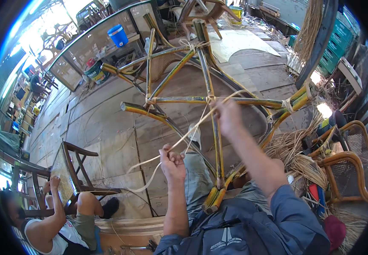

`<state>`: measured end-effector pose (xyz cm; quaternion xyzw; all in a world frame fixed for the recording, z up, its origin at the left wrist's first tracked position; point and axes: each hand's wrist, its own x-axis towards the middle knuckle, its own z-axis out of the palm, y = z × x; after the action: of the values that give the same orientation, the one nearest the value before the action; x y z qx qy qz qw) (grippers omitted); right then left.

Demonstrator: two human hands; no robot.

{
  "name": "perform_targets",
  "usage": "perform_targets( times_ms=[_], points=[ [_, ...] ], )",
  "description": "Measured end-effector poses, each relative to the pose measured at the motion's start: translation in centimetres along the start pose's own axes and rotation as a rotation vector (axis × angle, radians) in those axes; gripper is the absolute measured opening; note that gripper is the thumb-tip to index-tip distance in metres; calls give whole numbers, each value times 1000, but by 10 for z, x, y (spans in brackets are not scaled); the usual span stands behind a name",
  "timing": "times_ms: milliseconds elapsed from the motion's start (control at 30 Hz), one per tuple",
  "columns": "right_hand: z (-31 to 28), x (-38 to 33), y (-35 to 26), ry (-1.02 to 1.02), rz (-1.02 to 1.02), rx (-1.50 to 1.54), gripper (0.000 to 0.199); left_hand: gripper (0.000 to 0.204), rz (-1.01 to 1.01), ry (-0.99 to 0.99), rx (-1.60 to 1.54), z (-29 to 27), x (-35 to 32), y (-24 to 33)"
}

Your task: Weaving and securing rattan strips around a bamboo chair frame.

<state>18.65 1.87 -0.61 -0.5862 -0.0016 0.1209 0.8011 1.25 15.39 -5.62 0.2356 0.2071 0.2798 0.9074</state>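
Observation:
A star-shaped frame of green-yellow bamboo poles [175, 100] stands in front of me, its corners bound with pale strips. My left hand [173, 165] is closed around thin rattan strips [191, 130], whose loose ends curl out to its left. From there they run up to a lashed joint in the middle of the frame. At that joint my right hand [228, 115] is closed on the strip, slightly blurred, and a tail of it sticks out beyond the fingers. One bundled pole end [213, 200] of the frame rests between my legs.
At the lower left a seated person [50, 229] works on a chair with a woven panel [62, 174]. Rattan strands [296, 155] lie heaped at the right, beside a curved rattan chair [348, 170]. A blue bucket [117, 35] and green crates [335, 46] stand farther back.

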Motion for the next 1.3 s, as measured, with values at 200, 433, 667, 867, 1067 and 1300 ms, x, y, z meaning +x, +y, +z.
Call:
perform_targets(
  times_ms=[200,433,667,867,1067,1300],
  points=[
    [-20,21,-49,61,-272,374,11,40,-92,-68,145,-10,4,-6],
    [43,-89,79,-174,126,70,10,19,-58,-4,225,-3,4,-14],
    [-61,23,-54,93,-98,226,13,34,-30,-53,-28,-14,10,-5],
    [30,-42,28,-29,-39,176,13,40,-75,-240,215,-14,3,-19],
    [33,-78,66,-108,152,53,8,20,-111,-89,84,-6,2,-17],
    [-98,31,-87,205,-299,45,9,21,-68,-64,-86,-22,12,-14]
  ],
)
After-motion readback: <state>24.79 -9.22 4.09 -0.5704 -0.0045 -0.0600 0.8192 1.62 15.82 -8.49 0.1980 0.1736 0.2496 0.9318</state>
